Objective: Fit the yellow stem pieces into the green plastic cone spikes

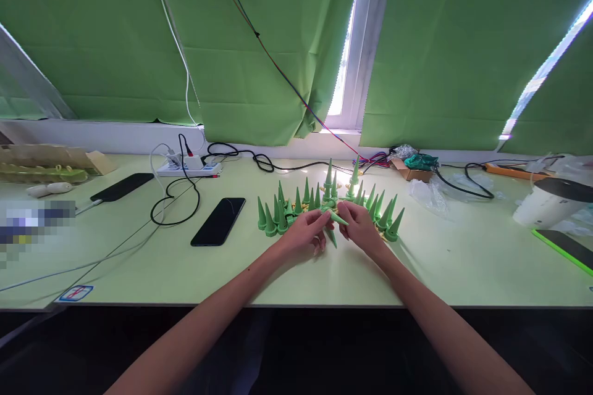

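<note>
Above the pale table (324,281), both bare forearms (227,302) slant inward to a cluster of upright green cones (281,222). Before it, the curled left hand (306,231) pinches a tilted cone (339,218); the right hand (360,227), fingers bent, sits close by, its grip unclear.

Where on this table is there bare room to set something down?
One wide patch: right of the green cones, between the right forearm, clear plastic bag and white cylinder. Another: in front of the black smartphone. Crowded: around the left hand and right hand, and by the power strip.
</note>
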Demonstrator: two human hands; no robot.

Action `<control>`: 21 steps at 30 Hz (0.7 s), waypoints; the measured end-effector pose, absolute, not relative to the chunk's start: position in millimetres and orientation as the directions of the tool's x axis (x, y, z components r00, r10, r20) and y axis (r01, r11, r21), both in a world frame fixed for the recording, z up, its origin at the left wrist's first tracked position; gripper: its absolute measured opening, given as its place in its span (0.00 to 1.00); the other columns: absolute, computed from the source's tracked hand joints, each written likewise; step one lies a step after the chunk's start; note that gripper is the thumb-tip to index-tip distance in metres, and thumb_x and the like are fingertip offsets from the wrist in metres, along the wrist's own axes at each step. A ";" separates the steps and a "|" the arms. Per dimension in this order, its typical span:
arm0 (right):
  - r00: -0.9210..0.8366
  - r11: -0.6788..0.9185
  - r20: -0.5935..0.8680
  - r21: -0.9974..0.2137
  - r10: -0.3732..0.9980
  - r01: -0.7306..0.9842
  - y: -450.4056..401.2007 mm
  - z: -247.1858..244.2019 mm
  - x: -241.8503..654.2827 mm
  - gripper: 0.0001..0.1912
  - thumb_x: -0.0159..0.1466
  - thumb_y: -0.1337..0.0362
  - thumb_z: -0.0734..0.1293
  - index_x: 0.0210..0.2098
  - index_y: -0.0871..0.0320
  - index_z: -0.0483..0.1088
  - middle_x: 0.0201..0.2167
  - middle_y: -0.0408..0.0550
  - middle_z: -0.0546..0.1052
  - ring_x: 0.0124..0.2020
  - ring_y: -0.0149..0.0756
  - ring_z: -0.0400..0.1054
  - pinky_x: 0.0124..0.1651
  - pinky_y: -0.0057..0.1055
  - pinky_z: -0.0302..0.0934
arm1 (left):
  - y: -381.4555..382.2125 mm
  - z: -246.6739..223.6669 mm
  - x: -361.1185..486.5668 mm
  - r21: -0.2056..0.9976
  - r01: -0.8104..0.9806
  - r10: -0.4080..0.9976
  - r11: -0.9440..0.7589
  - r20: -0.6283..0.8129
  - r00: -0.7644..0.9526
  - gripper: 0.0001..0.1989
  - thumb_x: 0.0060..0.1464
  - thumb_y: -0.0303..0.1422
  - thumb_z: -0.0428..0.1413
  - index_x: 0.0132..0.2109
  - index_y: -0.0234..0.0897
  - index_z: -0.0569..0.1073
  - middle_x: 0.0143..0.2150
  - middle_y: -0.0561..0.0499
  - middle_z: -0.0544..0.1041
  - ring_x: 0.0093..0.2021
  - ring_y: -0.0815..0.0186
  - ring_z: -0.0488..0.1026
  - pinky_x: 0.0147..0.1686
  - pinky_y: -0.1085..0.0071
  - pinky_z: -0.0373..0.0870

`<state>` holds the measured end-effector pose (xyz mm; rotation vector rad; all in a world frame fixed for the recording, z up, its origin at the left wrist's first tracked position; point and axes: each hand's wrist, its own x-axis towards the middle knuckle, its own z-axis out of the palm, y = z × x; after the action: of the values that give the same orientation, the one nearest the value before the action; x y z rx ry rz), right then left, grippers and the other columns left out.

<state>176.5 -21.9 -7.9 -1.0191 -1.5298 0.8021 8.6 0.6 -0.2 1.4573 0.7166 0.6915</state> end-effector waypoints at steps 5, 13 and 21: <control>-0.044 0.417 0.418 -0.881 0.907 0.224 -21.5 -7.9 176.5 0.25 0.67 0.44 0.58 0.23 0.55 0.57 0.17 0.37 0.61 0.15 0.26 0.54 0.19 0.28 0.49 | -1.5 2.9 7.6 1.000 0.015 0.803 -0.014 0.002 0.596 0.24 0.54 0.53 0.56 0.38 0.33 0.69 0.33 0.49 0.73 0.21 0.74 0.69 0.16 0.76 0.63; -0.036 0.438 0.459 -0.820 0.888 0.369 -19.4 -8.9 177.4 0.28 0.69 0.46 0.55 0.19 0.56 0.55 0.14 0.38 0.58 0.18 0.27 0.52 0.24 0.29 0.49 | -1.5 1.9 5.4 0.977 0.069 0.842 -0.204 0.139 0.521 0.20 0.52 0.49 0.60 0.38 0.36 0.65 0.21 0.59 0.65 0.17 0.74 0.63 0.18 0.76 0.60; -0.041 0.402 0.427 -0.809 0.903 0.428 -19.2 -8.8 177.3 0.28 0.68 0.47 0.56 0.16 0.55 0.54 0.10 0.38 0.57 0.15 0.27 0.51 0.23 0.29 0.49 | -6.9 5.6 5.9 0.953 0.072 0.846 -0.293 0.224 0.483 0.21 0.49 0.43 0.63 0.46 0.38 0.68 0.40 0.52 0.71 0.17 0.80 0.62 0.20 0.75 0.61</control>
<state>177.3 -19.2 -8.8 -1.1900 -1.6510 0.5901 5.9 -6.9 5.6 1.7030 0.7904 0.9437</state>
